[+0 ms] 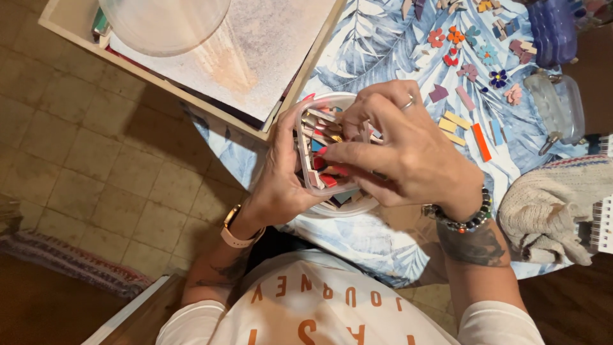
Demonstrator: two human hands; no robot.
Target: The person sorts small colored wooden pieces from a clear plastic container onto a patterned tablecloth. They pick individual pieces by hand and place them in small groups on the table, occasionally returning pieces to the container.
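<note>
I hold the clear plastic tub of small coloured tile pieces [319, 153] over the table edge, tilted toward me, its long axis running away from me. My left hand [281, 172] cups its side; my right hand [402, 153] arches over it, fingers pinched among the pieces, hiding most.

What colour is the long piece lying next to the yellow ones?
Orange-red piece, seen in the head view.
</note>
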